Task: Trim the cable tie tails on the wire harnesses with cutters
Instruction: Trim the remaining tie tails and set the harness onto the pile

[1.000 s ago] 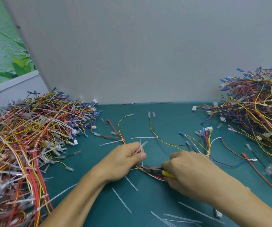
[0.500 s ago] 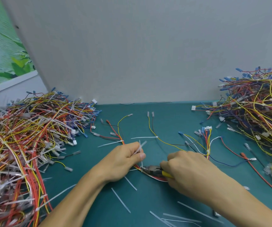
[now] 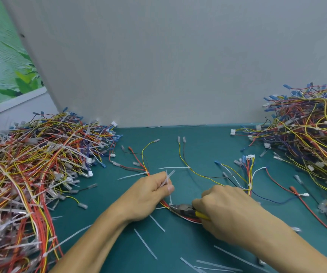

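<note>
Left heap of wires (image 3: 26,174) and right heap of wires (image 3: 304,138): both are lying well apart on the green surface (image 3: 198,146), crowding my working gap.

Harness (image 3: 180,158): it is lying between the heaps, running under my hands.

Right hand (image 3: 227,211): its fingers are wrapping the yellow handles of the cutters (image 3: 182,208), whose nose is sitting at a tie on the red wires, much as a second ago; judging by that, the cut is not finished.

Left hand (image 3: 149,194): it is pinching a few cut tails (image 3: 167,177), fingers closed narrow.

Loose tails (image 3: 145,243): these are littering the near surface.
</note>
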`<state>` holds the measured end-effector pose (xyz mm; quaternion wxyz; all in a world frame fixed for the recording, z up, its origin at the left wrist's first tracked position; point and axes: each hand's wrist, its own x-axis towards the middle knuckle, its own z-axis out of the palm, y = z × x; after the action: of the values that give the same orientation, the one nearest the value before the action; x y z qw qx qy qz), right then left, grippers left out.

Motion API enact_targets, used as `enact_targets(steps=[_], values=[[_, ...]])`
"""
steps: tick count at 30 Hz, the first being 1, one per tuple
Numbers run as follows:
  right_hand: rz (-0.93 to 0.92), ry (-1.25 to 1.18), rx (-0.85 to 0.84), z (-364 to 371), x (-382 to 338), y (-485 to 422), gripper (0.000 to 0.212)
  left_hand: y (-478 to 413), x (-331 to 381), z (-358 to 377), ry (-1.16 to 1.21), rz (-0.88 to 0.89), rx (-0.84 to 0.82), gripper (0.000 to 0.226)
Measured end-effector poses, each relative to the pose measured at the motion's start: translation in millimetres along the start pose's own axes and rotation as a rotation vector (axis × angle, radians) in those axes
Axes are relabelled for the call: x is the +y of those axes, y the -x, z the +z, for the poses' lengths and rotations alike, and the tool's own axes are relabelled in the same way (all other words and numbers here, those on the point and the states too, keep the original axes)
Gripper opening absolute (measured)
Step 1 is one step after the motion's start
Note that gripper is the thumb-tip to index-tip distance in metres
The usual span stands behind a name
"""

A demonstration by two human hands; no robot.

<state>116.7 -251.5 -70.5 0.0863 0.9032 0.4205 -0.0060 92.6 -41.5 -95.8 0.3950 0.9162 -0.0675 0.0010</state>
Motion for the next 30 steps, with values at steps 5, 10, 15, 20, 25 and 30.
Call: enact_targets(steps=[5, 10, 15, 20, 25, 30], values=[[0.040, -0.144, 0.087, -3, -2, 0, 0.020, -4, -4, 0, 0.450, -0.119, 0.192, 0.020], [0.012, -0.272, 0.129, 2, -11, -2, 0.027, -7, -14, -15, 0.366, -0.258, 0.631, 0.030], [0.009, -0.272, 0.050, -2, -3, 1, 0.013, 3, -29, -43, -0.331, -0.342, 0.610, 0.012], [0.013, -0.225, -0.214, -24, 22, 13, 0.013, 8, -29, -39, -0.454, -0.356, 0.271, 0.027], [0.039, -0.194, -0.434, -33, 37, 21, 0.017, 4, -22, -27, -0.419, -0.039, 0.216, 0.030], [0.054, -0.251, -0.379, -39, 47, 21, 0.023, 2, -15, -15, -0.346, 0.140, 0.168, 0.034]])
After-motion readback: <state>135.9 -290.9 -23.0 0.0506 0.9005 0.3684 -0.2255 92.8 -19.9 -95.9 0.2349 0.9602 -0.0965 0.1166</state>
